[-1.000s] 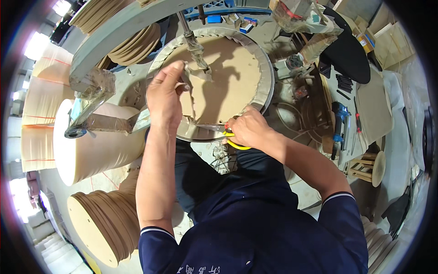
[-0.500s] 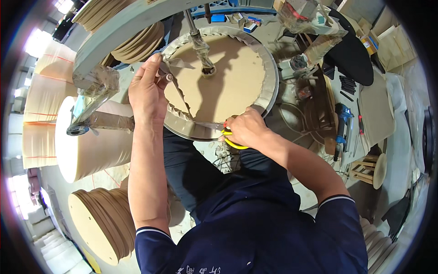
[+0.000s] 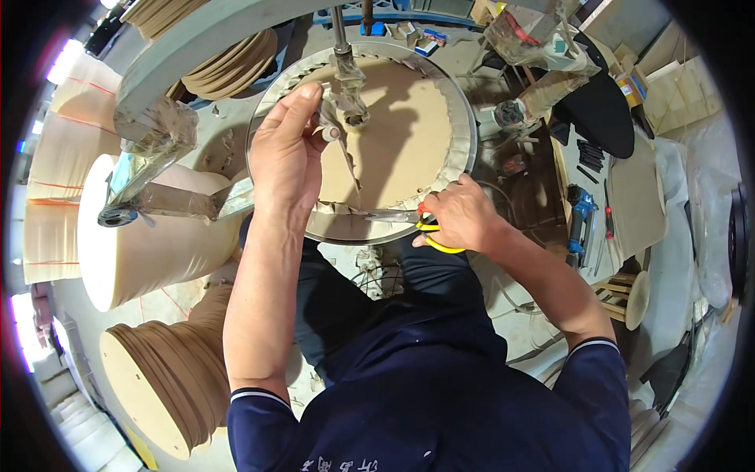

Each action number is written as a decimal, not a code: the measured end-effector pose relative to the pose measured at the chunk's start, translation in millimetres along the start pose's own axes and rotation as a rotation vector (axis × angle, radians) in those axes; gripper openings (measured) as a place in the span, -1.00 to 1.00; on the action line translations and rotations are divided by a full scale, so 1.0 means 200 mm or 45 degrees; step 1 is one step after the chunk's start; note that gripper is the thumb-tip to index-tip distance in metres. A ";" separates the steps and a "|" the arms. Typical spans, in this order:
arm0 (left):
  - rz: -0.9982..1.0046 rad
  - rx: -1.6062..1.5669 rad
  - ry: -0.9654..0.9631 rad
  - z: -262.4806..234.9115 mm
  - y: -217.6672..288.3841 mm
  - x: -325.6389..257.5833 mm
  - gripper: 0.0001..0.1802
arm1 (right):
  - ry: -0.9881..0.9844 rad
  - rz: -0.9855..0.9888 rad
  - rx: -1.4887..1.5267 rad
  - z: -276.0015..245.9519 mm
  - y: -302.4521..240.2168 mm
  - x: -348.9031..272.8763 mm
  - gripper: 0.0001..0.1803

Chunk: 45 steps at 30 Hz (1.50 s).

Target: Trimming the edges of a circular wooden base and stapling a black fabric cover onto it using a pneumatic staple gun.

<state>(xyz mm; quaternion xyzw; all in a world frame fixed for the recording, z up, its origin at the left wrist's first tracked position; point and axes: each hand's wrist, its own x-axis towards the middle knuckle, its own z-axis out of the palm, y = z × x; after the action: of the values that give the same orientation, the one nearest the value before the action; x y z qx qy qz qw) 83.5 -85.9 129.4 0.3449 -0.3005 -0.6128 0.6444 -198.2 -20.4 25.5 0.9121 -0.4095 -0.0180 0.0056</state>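
Round panel [image 3: 405, 145]: smooth tan board, pale pleated edging.
Strip [image 3: 348, 165]: thin, limp, pale; over the panel's left half.
My left hand [image 3: 292, 134]: pinching the strip.
Scissors [image 3: 399, 216]: metal blades, yellow-and-red handles; at the panel's near rim.
My right hand [image 3: 464, 214]: gripping the handles.
Roll [image 3: 149, 256]: cream, cylindrical; left of the panel.

Right hand [image 3: 462, 214], scissors [image 3: 403, 216] farther right
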 end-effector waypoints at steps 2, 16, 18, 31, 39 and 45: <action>-0.017 -0.005 -0.072 0.03 -0.02 0.01 -0.76 | 0.122 -0.030 -0.033 -0.01 0.00 0.01 -0.19; 0.079 0.020 -0.149 0.18 0.10 0.06 -0.78 | -0.008 -0.085 -0.070 -0.02 0.01 0.09 -0.22; 0.092 0.032 -0.145 0.18 0.11 0.06 -0.79 | -0.118 -0.081 -0.010 -0.03 -0.01 0.12 -0.23; 0.276 -0.093 -0.160 0.14 0.35 0.08 -0.82 | -0.050 -0.016 0.088 -0.04 -0.04 0.06 -0.24; 0.317 -0.119 -0.280 0.07 0.44 0.10 -0.84 | -0.265 0.007 0.156 -0.02 -0.15 0.17 -0.16; 0.437 -0.157 -0.461 -0.01 0.64 0.18 -0.75 | -0.014 0.029 0.024 -0.04 -0.19 0.14 -0.20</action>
<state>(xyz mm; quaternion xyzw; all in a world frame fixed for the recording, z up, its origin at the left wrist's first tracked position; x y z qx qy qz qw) 162.9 -119.6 230.5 0.1337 -0.4271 -0.5635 0.6944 -151.1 -16.4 32.2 0.9073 -0.4199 -0.0194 -0.0049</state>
